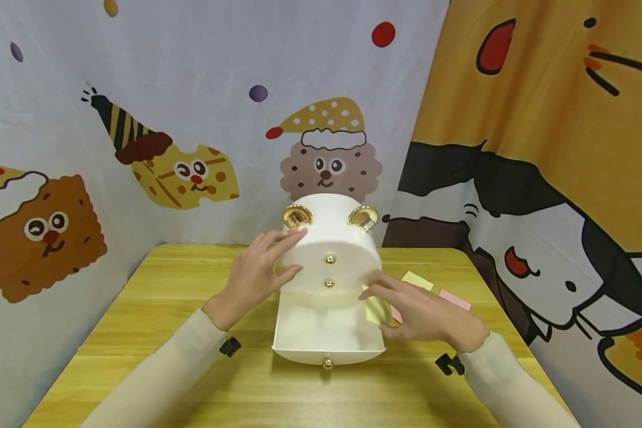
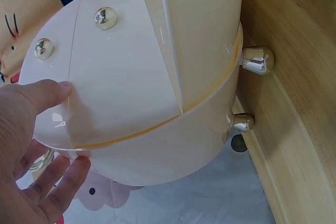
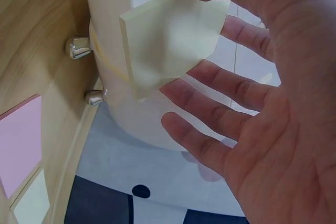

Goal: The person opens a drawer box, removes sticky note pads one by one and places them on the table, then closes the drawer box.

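A white drawer box (image 1: pixel 326 229) with gold ears and gold knobs stands on the table. Its bottom drawer (image 1: pixel 329 356) is pulled out toward me. My left hand (image 1: pixel 251 273) rests on the box's left side, thumb against the front and fingers along the side edge, as the left wrist view shows. My right hand (image 1: pixel 425 309) pinches a pale yellow sticky note pad (image 3: pixel 168 45) between thumb and fingers. In the head view this pad is beside the right edge of the open drawer. The drawer's visible floor is bare white.
On the table to the right of the box lie a yellow sticky note pad (image 1: pixel 418 280) and a pink sticky note pad (image 1: pixel 455 300). More pink (image 1: pixel 396 315) shows beside the right hand, partly hidden. A printed cloth (image 1: pixel 208 77) hangs behind the wooden table (image 1: pixel 182 285).
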`<move>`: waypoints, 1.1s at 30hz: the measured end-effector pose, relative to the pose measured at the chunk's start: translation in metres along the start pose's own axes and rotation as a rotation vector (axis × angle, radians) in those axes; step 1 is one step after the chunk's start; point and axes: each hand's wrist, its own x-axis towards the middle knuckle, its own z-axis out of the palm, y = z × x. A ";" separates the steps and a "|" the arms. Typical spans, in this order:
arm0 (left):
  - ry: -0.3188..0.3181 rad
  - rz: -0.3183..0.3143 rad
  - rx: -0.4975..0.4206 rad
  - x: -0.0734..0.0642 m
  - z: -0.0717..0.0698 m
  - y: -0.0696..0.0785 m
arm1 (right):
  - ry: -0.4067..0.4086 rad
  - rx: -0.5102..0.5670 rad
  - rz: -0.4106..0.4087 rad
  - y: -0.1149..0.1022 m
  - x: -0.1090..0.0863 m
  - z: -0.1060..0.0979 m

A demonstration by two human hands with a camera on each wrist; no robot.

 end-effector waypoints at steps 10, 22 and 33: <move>-0.008 -0.013 -0.001 0.000 0.000 0.001 | -0.007 0.010 0.069 0.005 -0.015 0.001; -0.007 -0.016 -0.006 -0.001 0.003 -0.001 | -0.030 0.053 0.133 0.013 -0.027 0.003; -0.020 -0.028 -0.007 -0.002 0.002 0.000 | -0.032 0.066 0.175 0.020 -0.038 0.005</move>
